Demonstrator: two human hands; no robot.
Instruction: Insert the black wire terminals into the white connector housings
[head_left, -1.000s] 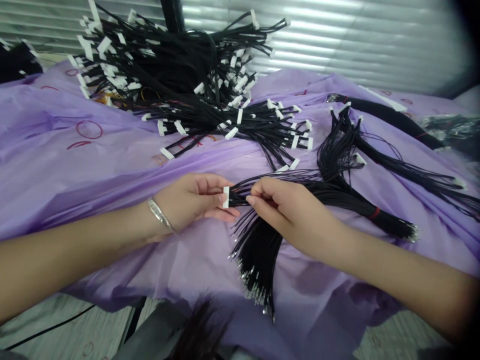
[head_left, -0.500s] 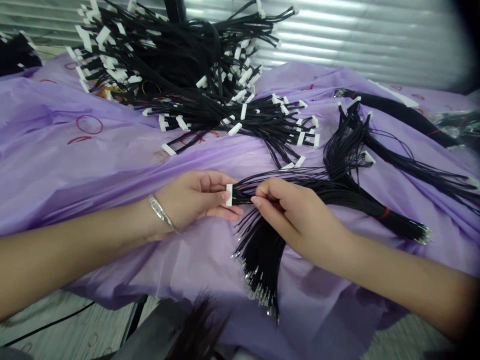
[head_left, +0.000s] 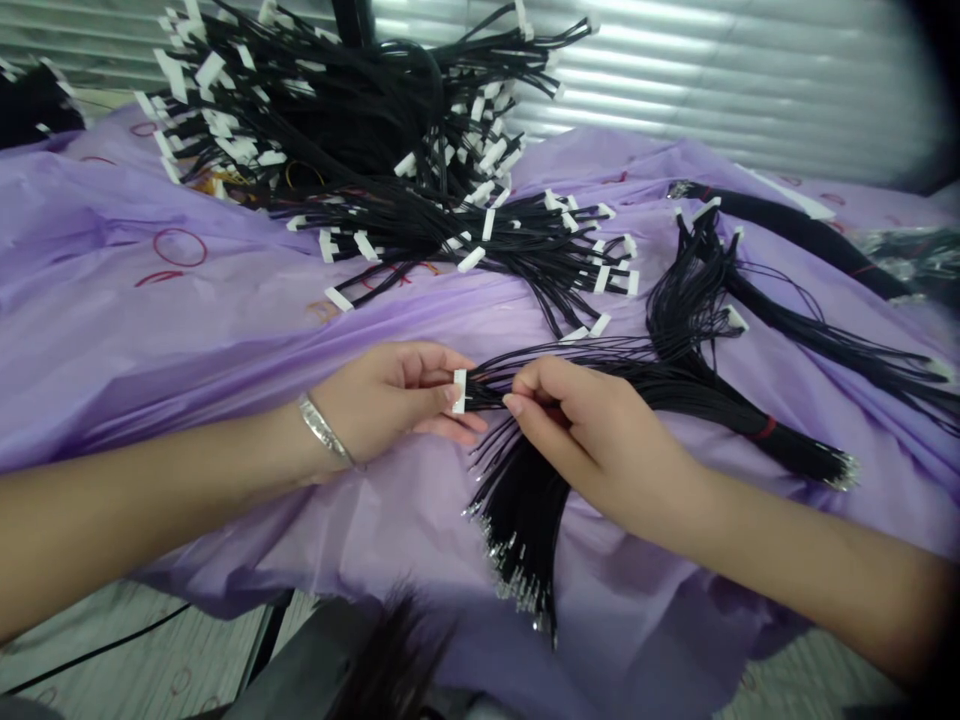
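Observation:
My left hand (head_left: 390,400), with a silver bracelet on the wrist, pinches a small white connector (head_left: 459,391) between thumb and fingers. Thin black wires (head_left: 487,398) run from the connector to the right. My right hand (head_left: 592,430) pinches those wires just beside the connector. Under my right hand lies a bundle of loose black wires (head_left: 517,520) with bare metal tips pointing toward me. Both hands hover low over the purple plastic sheet (head_left: 187,340).
A big heap of finished black harnesses with white connectors (head_left: 360,130) fills the back. More connector-ended wires (head_left: 555,250) lie mid-table. Tied black bundles with red bands (head_left: 765,430) stretch to the right. A slatted grey wall stands behind.
Both hands and the connector shifted slightly right between the earliest frame and now; the grips stay the same. The view rose a little.

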